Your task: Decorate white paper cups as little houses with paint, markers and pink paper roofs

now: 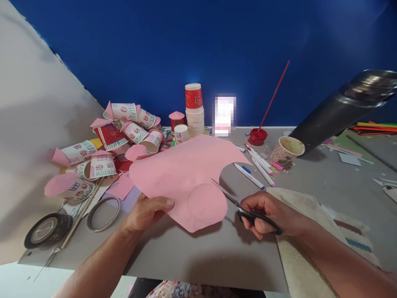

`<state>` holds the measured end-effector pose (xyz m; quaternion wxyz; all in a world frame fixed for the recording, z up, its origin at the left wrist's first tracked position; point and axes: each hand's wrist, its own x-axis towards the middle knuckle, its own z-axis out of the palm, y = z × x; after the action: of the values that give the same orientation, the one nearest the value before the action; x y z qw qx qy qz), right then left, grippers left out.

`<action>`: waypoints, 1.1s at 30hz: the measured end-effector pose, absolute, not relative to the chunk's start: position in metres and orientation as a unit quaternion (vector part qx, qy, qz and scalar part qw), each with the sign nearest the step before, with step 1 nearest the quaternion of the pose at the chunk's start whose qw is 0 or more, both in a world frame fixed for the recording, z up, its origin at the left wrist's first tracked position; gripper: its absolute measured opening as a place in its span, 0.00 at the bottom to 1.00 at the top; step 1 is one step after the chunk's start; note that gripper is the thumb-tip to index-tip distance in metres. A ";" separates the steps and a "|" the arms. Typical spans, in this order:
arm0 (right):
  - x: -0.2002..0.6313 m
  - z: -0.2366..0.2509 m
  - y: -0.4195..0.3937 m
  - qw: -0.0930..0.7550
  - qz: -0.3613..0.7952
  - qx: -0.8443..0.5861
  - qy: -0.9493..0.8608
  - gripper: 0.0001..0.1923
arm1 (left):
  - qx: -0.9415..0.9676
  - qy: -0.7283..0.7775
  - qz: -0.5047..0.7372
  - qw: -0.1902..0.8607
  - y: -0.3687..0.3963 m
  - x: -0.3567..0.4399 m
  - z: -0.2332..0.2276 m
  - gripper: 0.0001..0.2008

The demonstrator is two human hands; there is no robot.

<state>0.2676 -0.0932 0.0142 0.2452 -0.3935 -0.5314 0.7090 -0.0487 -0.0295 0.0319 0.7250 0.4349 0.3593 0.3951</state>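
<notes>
My left hand (149, 211) grips the lower left edge of a sheet of pink paper (176, 165), thumb on top and fingers underneath. A round outline is drawn on the sheet's lower right part, and a curved piece is cut out of its right edge. In my right hand (263, 213) is a pair of black-handled scissors (236, 203), fingers through the loops. Its blades point up and left and lie at the paper's edge beside the outline. A finished pink strip of card (122, 185) lies left of the sheet.
Decorated paper cups (102, 165) are heaped at the left. A cup stack (194, 111) stands by the blue wall. Tape rolls (104, 214) lie front left. Markers (249, 176), a red pot (257, 136), a patterned cup (287, 150) and a black flask (338, 109) are to the right.
</notes>
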 end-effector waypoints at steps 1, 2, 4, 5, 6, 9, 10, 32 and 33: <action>0.268 0.014 -0.093 0.244 0.708 -0.394 -0.532 0.34 | 0.435 0.362 0.396 0.723 -0.030 -0.048 0.032 0.34; 0.268 0.014 -0.093 0.242 0.708 -0.395 -0.533 0.34 | 0.435 0.363 0.398 0.722 -0.030 -0.048 0.032 0.34; 0.268 0.014 -0.093 0.240 0.708 -0.397 -0.532 0.33 | 0.432 0.358 0.401 0.724 -0.030 -0.048 0.032 0.34; 0.268 0.015 -0.093 0.241 0.708 -0.398 -0.531 0.32 | 0.430 0.354 0.402 0.727 -0.030 -0.048 0.032 0.34; 0.267 0.016 -0.093 0.240 0.708 -0.400 -0.530 0.31 | 0.427 0.350 0.402 0.730 -0.030 -0.048 0.032 0.34; 0.266 0.019 -0.094 0.235 0.710 -0.410 -0.522 0.26 | 0.424 0.342 0.399 0.738 -0.029 -0.049 0.031 0.35; 0.265 0.020 -0.094 0.233 0.710 -0.416 -0.519 0.23 | 0.426 0.341 0.396 0.738 -0.029 -0.049 0.031 0.35; 0.263 0.022 -0.094 0.235 0.731 -0.413 -0.491 0.12 | 0.451 0.350 0.396 0.719 -0.029 -0.049 0.028 0.33; 0.263 0.022 -0.094 0.235 0.730 -0.414 -0.490 0.11 | 0.453 0.346 0.396 0.720 -0.028 -0.049 0.028 0.33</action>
<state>0.2627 -0.0936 0.0222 0.2345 -0.4142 -0.4900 0.7303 -0.0493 -0.0285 0.0284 0.7196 0.4534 0.3461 0.3960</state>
